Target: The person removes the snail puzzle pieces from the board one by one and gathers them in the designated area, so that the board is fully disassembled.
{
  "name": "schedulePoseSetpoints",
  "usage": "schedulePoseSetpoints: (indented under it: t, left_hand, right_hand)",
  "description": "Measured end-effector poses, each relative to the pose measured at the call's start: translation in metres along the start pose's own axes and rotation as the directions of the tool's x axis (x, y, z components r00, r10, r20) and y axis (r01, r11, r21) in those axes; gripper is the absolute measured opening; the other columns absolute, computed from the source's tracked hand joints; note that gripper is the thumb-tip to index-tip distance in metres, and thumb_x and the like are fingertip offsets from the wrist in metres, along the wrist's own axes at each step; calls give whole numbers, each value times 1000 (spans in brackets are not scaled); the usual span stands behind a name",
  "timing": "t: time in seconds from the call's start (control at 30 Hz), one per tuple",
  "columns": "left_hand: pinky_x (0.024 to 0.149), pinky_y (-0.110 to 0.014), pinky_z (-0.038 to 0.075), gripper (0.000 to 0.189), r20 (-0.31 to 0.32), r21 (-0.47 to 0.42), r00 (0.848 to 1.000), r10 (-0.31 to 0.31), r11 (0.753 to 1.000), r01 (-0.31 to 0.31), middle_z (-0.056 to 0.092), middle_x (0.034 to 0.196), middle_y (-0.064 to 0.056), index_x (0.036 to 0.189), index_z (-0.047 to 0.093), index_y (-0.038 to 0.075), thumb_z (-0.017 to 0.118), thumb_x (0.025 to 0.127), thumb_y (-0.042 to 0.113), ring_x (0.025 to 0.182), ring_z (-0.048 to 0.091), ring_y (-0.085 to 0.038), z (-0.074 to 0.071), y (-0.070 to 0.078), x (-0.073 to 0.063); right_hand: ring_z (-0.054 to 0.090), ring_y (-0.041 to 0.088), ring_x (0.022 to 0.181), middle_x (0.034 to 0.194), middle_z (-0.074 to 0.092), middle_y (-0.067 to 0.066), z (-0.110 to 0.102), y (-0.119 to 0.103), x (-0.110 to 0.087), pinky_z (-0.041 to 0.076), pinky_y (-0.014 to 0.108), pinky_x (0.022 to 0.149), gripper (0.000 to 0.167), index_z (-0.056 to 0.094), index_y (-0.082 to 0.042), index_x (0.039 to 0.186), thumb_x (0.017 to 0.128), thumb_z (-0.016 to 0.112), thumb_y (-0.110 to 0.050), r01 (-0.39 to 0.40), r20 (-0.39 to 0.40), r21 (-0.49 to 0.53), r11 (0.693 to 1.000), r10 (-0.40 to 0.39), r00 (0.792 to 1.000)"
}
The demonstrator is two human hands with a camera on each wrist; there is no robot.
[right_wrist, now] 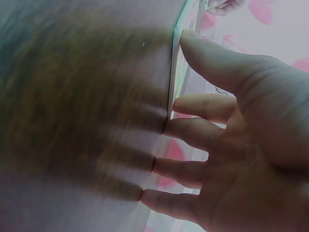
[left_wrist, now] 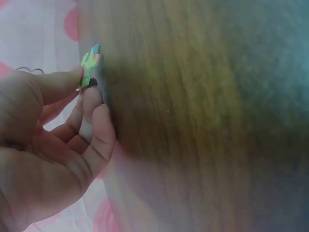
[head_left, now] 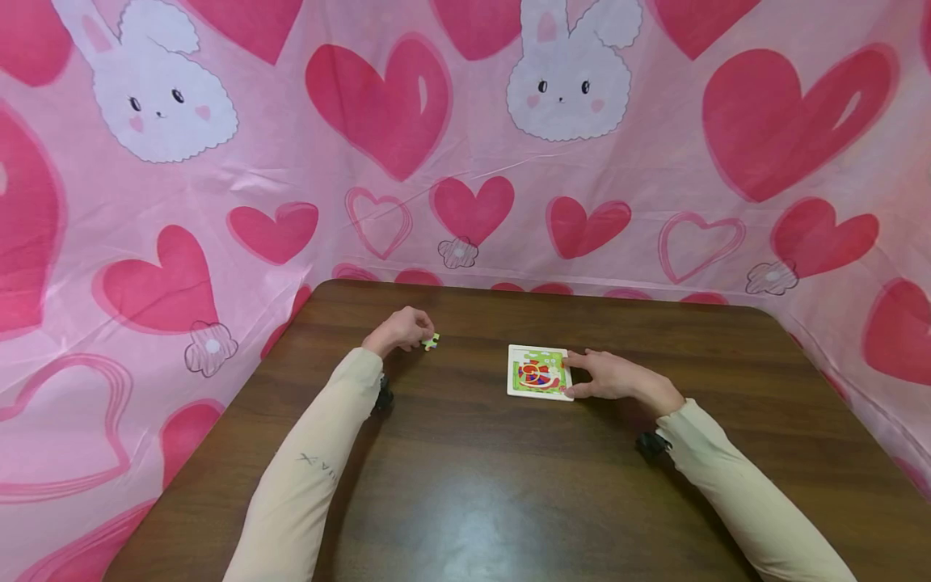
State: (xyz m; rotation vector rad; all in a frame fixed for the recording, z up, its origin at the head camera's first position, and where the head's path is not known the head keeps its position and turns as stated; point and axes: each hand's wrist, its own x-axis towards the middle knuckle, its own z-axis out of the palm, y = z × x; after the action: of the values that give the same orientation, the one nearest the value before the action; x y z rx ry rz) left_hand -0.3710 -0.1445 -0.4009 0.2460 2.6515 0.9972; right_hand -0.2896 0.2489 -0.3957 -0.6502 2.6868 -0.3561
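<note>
A small green jigsaw puzzle piece [head_left: 431, 342] is pinched between the thumb and fingers of my left hand [head_left: 406, 329], low over the left part of the table. In the left wrist view, the piece [left_wrist: 90, 65] stands on edge at the fingertips, showing green with bits of blue and orange. A square picture puzzle [head_left: 540, 373] with a white frame lies flat at the middle of the table. Its picture shows a red, yellow and blue round shape on green. My right hand [head_left: 614, 376] rests at the puzzle's right edge, thumb and index finger touching it, the other fingers spread on the table.
The brown wooden table [head_left: 465, 469] has rounded far corners. Behind it and along both sides hangs a pink cloth [head_left: 465, 162] printed with hearts and rabbits. Dark wrist devices [head_left: 652, 444] sit under both cream sleeves.
</note>
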Motion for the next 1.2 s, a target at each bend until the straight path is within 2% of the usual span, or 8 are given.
schedulePoseSetpoints:
  t: [0.2, 0.43, 0.53, 0.87, 1.07, 1.2]
  left_hand:
    - [62, -27, 50, 12, -4, 20, 1000, -23, 1000, 23, 57, 71, -1, 100, 67, 6, 62, 94, 15, 66, 53, -13, 1, 1, -3]
    - [66, -28, 52, 10, -9, 112, 999, -47, 993, 48, 64, 93, -7, 98, 67, 9, 61, 94, 15, 78, 57, -19, 4, 4, -2]
    - [65, -28, 51, 9, -14, 148, 999, -39, 988, 41, 64, 94, -7, 97, 66, 9, 61, 94, 16, 79, 57, -19, 4, 5, -2]
    - [60, -28, 44, 9, -35, 309, 999, -5, 951, 16, 62, 90, -7, 94, 62, 9, 64, 91, 17, 72, 54, -19, 5, 14, -4]
    - [70, -33, 48, 13, -85, 365, 996, 42, 931, -9, 67, 92, -6, 95, 65, 9, 56, 92, 18, 80, 57, -19, 9, 16, -3]
    - [82, -38, 51, 17, -119, 358, 990, 80, 933, -32, 69, 95, -6, 99, 66, 9, 53, 95, 21, 86, 61, -21, 12, 22, -2]
  right_hand:
    - [30, 48, 141, 155, 37, 19, 0, 0, 0, 30, 64, 109, 70, 49, -11, 144, 88, 67, -49, -4, 0, 0, 1000, 4, 1000]
    - [31, 50, 140, 154, 38, 20, 2, 1, -1, 31, 65, 108, 69, 49, -9, 143, 89, 66, -49, 12, 0, -2, 1000, -12, 1000]
    - [31, 50, 140, 154, 37, 20, 2, 1, -1, 31, 65, 108, 70, 48, -10, 144, 89, 67, -50, 9, 1, -1, 1000, -9, 1000]
    - [31, 49, 140, 154, 37, 20, 1, 0, 0, 31, 65, 108, 70, 49, -11, 143, 88, 66, -51, -6, 1, 4, 1000, 6, 1000]
    - [31, 49, 141, 155, 37, 20, 1, 1, 0, 31, 65, 108, 70, 48, -11, 144, 89, 66, -50, -9, 2, 2, 1000, 9, 1000]
    - [30, 49, 141, 155, 37, 19, 0, 0, 0, 30, 65, 108, 70, 48, -11, 144, 89, 66, -50, -13, 6, 6, 1000, 13, 1000]
